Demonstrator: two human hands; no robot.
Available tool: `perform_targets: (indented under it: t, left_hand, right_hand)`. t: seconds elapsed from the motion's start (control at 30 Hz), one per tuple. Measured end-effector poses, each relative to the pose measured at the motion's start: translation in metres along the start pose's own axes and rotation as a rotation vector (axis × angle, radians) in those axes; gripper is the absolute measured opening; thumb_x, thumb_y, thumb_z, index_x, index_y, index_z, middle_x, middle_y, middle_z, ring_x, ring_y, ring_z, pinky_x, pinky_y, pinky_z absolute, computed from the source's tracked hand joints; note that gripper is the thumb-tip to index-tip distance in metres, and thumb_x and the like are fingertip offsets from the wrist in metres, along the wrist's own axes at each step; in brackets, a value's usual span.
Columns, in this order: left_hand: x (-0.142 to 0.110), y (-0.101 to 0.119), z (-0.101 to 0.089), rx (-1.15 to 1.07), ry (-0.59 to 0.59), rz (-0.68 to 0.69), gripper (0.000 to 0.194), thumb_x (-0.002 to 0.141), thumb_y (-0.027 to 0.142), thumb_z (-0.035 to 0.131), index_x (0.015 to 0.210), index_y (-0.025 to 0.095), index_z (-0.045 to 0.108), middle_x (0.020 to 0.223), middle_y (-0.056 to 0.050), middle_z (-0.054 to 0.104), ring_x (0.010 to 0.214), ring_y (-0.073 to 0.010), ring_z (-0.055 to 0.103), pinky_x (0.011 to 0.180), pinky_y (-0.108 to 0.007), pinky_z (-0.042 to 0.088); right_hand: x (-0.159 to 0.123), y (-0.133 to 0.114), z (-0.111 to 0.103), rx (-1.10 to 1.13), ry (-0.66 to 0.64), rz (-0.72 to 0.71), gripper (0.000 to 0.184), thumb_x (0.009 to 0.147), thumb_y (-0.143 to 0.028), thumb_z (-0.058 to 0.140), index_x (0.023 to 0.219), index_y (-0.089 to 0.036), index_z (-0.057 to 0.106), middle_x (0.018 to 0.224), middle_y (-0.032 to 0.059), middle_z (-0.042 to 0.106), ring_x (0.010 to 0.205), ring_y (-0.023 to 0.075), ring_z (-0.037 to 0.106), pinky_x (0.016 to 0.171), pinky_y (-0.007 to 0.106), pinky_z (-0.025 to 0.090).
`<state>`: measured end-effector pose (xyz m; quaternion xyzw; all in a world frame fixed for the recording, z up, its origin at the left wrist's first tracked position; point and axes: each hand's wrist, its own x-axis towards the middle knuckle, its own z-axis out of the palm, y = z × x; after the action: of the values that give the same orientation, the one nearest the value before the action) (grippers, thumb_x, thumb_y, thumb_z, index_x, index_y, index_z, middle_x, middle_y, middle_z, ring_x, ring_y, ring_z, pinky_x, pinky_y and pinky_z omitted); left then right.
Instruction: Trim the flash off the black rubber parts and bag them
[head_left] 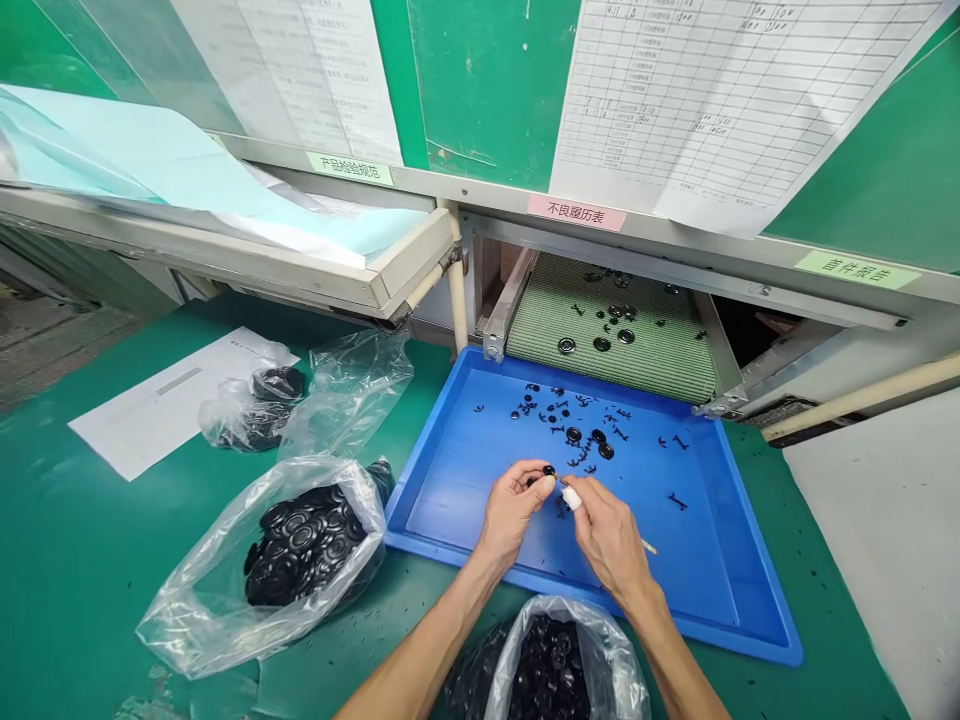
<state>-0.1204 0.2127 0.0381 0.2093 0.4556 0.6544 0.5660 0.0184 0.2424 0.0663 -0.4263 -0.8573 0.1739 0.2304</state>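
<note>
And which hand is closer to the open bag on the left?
The left hand. It is over the tray, to the right of the bag. The right hand is over the tray too, but farther right.

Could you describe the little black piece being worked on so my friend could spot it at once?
On the green table sits a big blue tray. Above it, the left hand and right hand come close together. The small round black piece is at the left fingertips, held, while similar pieces lie loose in the tray.
</note>
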Motion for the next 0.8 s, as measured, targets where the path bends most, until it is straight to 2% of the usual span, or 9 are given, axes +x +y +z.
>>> perform_targets:
  t: [0.17,0.3,0.5,0.7,0.8]
  left_hand:
    - [-0.001,0.002,0.001,-0.002,-0.037,-0.012,0.035,0.07,0.032,0.074,0.1,0.015,0.066,0.076,-0.001,0.06,0.058,-0.0068,0.042,0.053,-0.021,0.031]
    - [-0.001,0.004,0.002,-0.046,-0.049,-0.041,0.033,0.069,0.034,0.074,0.093,0.014,0.065,0.067,-0.001,0.06,0.055,-0.0076,0.044,0.051,-0.022,0.03]
    - [0.001,0.003,0.002,-0.118,-0.025,-0.033,0.034,0.064,0.027,0.078,0.092,0.016,0.064,0.09,-0.007,0.068,0.064,-0.0084,0.05,0.053,-0.02,0.032]
    - [0.0,0.003,0.002,-0.104,-0.061,-0.031,0.028,0.065,0.024,0.078,0.087,0.015,0.064,0.09,-0.007,0.069,0.06,-0.0069,0.047,0.053,-0.02,0.032]
    - [-0.001,0.005,0.003,-0.105,-0.064,-0.033,0.028,0.064,0.025,0.078,0.084,0.015,0.061,0.091,-0.007,0.068,0.06,-0.0071,0.048,0.053,-0.021,0.033]
  right_hand:
    - [0.0,0.001,0.0,0.035,-0.024,0.04,0.036,0.089,-0.015,0.034,0.113,-0.023,0.059,0.094,0.0049,0.064,0.079,0.0169,0.06,0.069,0.027,0.046]
    - [-0.001,0.002,-0.001,0.082,-0.031,0.068,0.036,0.09,-0.016,0.033,0.113,-0.023,0.059,0.097,0.0053,0.064,0.084,0.0176,0.06,0.074,0.029,0.046]
    - [-0.007,0.001,-0.002,0.057,-0.022,0.093,0.035,0.09,-0.017,0.034,0.113,-0.022,0.06,0.093,0.0059,0.062,0.08,0.0176,0.059,0.07,0.028,0.045]
    - [-0.006,-0.005,0.0,0.02,-0.015,0.08,0.036,0.09,-0.015,0.033,0.113,-0.022,0.059,0.09,0.0055,0.061,0.077,0.0165,0.058,0.067,0.027,0.044]
    - [-0.006,-0.01,0.004,-0.09,0.016,0.079,0.036,0.089,-0.014,0.033,0.112,-0.021,0.059,0.086,0.0063,0.06,0.076,0.0177,0.057,0.064,0.027,0.043]
